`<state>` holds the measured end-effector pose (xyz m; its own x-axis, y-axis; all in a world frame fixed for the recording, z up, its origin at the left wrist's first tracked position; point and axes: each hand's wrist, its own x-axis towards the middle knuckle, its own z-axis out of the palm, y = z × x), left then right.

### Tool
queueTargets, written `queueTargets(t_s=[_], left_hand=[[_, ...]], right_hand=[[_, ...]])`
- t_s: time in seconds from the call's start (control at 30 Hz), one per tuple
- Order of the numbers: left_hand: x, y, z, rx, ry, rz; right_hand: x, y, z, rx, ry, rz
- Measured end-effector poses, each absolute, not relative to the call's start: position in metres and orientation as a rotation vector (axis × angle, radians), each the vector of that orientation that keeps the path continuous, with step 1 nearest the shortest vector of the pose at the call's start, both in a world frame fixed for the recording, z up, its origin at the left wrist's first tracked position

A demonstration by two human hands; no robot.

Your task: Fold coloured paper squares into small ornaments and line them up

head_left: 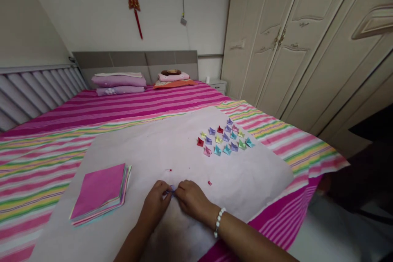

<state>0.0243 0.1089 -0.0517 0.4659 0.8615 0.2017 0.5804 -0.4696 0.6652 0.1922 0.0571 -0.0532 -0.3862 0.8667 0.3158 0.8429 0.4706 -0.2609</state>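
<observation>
A small bluish-purple piece of folded paper (172, 190) is pinched between my two hands. My left hand (156, 202) grips its left side, thumb and fingers closed. My right hand (194, 199), with a white bead bracelet on the wrist, holds the right side with bent fingers. The fingers cover most of the paper, so its full shape is hidden. Just beyond my hands lies a tiny red-tipped object (168, 170), too small to name. A small red piece (209, 183) rests to the right of my right hand.
A stack of coloured paper squares (100, 190), pink on top, lies at the left on a pale sheet (147, 143). Several small folded paper pieces (226, 149) stand in rows at the right. The sheet covers a striped bed (276, 139); a wardrobe (276, 49) stands beyond.
</observation>
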Motion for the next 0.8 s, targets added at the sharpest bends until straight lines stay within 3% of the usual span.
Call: queueTargets(t_s=[0.37,0.53,0.8], left_hand=[[0.023,0.107,-0.060,2.107,1.149,0.835],[0.023,0.110,-0.055,2.050,1.288,1.102],[0.021,0.126,-0.073,2.386,1.596,1.075]], right_hand=[[0.191,0.061,-0.055,-1.475,-2.306,-0.009],[0.196,0.062,-0.053,-1.494,-2.230,0.052],[0.275,0.092,-0.019,-1.556,-1.957,0.063]])
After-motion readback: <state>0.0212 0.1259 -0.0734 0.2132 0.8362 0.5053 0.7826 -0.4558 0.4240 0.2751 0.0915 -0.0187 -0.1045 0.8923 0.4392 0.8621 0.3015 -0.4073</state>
